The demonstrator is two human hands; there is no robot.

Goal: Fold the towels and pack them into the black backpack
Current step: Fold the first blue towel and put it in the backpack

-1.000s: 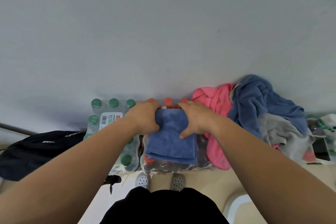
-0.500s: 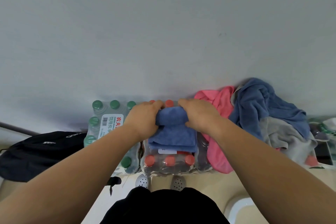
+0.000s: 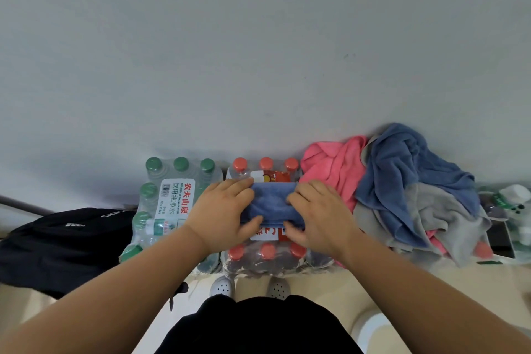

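The red-capped bottle pack point(image 3: 267, 256) stands on the floor point(image 3: 330, 284) against the wall point(image 3: 258, 66), and a folded blue towel point(image 3: 271, 204) lies across its top, folded down to a narrow band. Both hands are on that towel. The left hand point(image 3: 224, 213) clasps its left end, fingers curled over the far edge and the thumb tucked under the near edge. The right hand point(image 3: 319, 215) grips the right end the same way.

Touching the left side of the red-capped pack is a green-capped bottle pack point(image 3: 172, 195), also shrink-wrapped. Farther left of that lies the black backpack point(image 3: 66, 238), slumped on the floor, well apart from the folded towel.

To the right of the red-capped pack is a loose heap: a pink towel point(image 3: 333, 164) right against the pack, a loose blue towel point(image 3: 408, 169) draped over a grey towel point(image 3: 436, 218) beyond it. Just in front of the pack, the toes of two white shoes point(image 3: 221, 286) show.
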